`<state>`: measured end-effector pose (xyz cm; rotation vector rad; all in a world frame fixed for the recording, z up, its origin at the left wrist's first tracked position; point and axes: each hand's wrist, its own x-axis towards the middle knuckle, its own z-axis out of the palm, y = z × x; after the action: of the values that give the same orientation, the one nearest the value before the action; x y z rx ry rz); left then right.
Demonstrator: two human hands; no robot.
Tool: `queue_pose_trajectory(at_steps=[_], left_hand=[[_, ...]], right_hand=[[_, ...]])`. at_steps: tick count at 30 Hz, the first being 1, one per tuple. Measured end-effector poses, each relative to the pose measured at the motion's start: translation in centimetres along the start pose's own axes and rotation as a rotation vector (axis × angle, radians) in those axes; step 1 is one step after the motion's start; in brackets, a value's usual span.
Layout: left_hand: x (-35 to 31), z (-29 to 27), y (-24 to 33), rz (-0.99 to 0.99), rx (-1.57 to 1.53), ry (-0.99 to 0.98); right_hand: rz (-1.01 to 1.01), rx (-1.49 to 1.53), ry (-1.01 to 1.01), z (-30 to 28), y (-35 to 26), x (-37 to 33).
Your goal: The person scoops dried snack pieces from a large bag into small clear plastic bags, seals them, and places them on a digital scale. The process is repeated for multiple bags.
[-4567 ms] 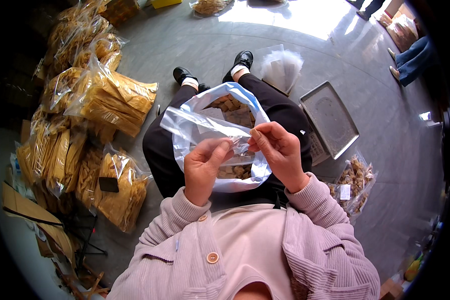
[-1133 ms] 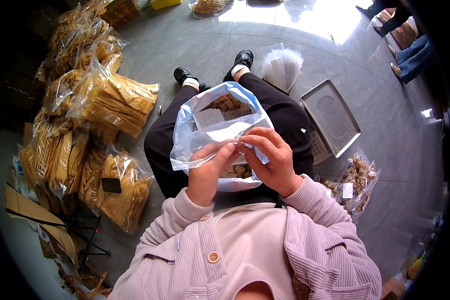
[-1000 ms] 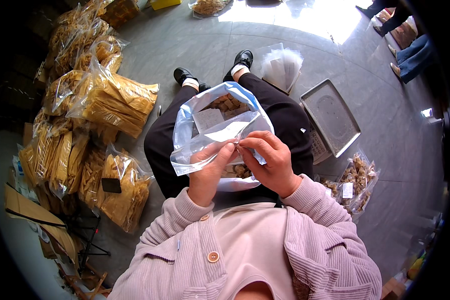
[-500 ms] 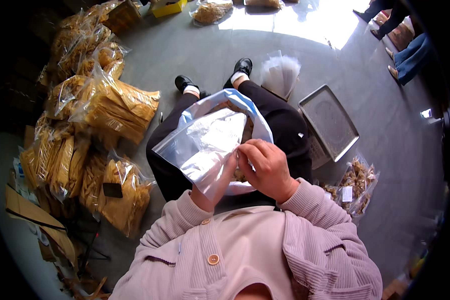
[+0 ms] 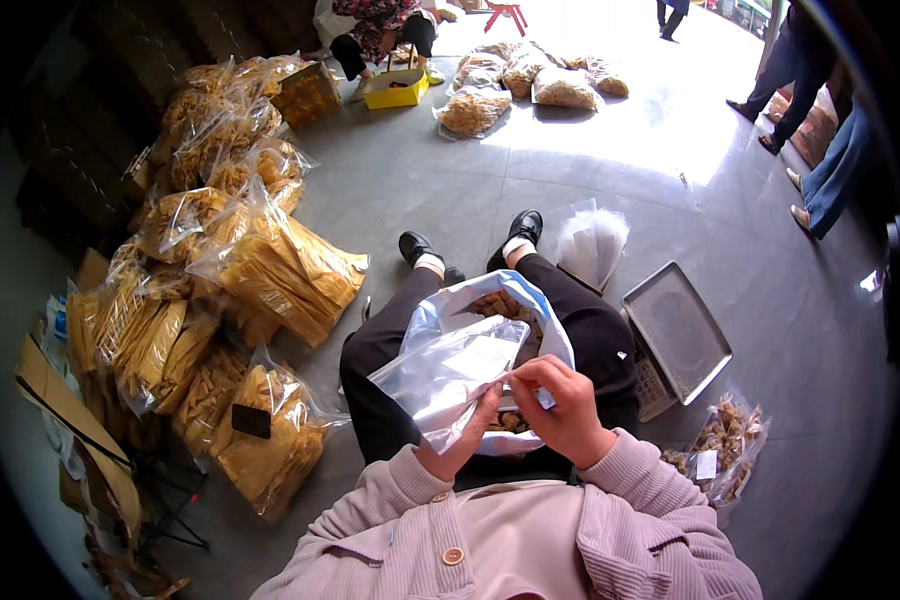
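A clear plastic bag (image 5: 460, 375) lies slanted across the opening of a larger white and blue sack (image 5: 438, 312) between my thighs. My left hand (image 5: 470, 440) grips the clear bag from beneath, partly covered by its film. Thumb and fingers of my right hand (image 5: 560, 400) pinch the bag's right edge, meeting the left fingertips. Brownish dried pieces (image 5: 510, 306) show inside the sack, beyond the clear bag and below my hands. Glare on the film hides whether anything is in the clear bag.
Bags of long yellow-brown strips (image 5: 295, 265) are heaped at left, a black phone-like slab (image 5: 251, 421) on one. At right lie a metal tray (image 5: 677, 330), a fan of clear bags (image 5: 592, 245) and a filled bag (image 5: 727, 445). Far off are more filled bags (image 5: 565, 88), a yellow box (image 5: 396, 90) and several people.
The view has tilted up and shifted left, so more of the far floor shows. Both hands keep hold of the clear bag with little change in their grip.
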<state>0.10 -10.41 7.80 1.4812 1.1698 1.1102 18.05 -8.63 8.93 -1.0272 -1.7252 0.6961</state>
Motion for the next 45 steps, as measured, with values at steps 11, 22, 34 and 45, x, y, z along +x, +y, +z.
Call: queue_pose_trajectory(at_steps=[11, 22, 34, 45], left_hand=[[0.0, 0.3, -0.7, 0.018, 0.013, 0.009], [0.5, 0.8, -0.1, -0.002, -0.005, 0.011], [1.0, 0.6, -0.9, -0.008, -0.176, 0.113], [0.9, -1.1, 0.4, 0.027, -0.072, 0.189]], right_hand=[[-0.170, -0.248, 0.007, -0.1, -1.0, 0.1], [-0.207, -0.393, -0.006, 0.0, -0.6, 0.3], [-0.234, -0.377, -0.003, 1.3, 0.3, 1.8], [-0.243, -0.184, 0.012, 1.6, -0.6, 2.2]])
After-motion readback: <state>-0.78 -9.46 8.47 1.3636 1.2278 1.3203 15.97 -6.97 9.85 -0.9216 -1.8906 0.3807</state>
